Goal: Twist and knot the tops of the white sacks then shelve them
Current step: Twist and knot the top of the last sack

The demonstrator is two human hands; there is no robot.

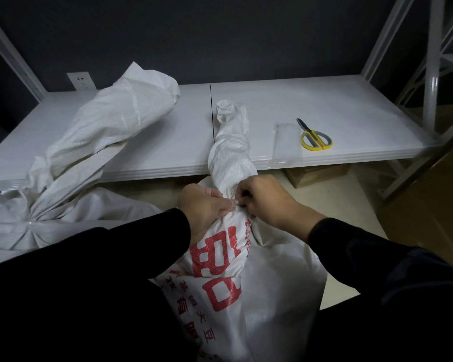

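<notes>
A white woven sack with red print (236, 283) stands on the floor in front of me. Its twisted top (230, 137) leans forward onto the white shelf board (338, 105). My left hand (204, 207) grips the sack's neck from the left. My right hand (264, 199) pinches something thin and pale at the neck; what it is I cannot make out. A second white sack (63, 212) lies at the left, its neck bound with a clear tie and its long top (115, 113) resting on the shelf.
Yellow-handled scissors (314, 137) and a clear plastic packet (287, 142) lie on the shelf's right part. White rack uprights (429, 74) stand at right, a wall socket (80, 81) at back left, a wooden block (314, 175) under the shelf.
</notes>
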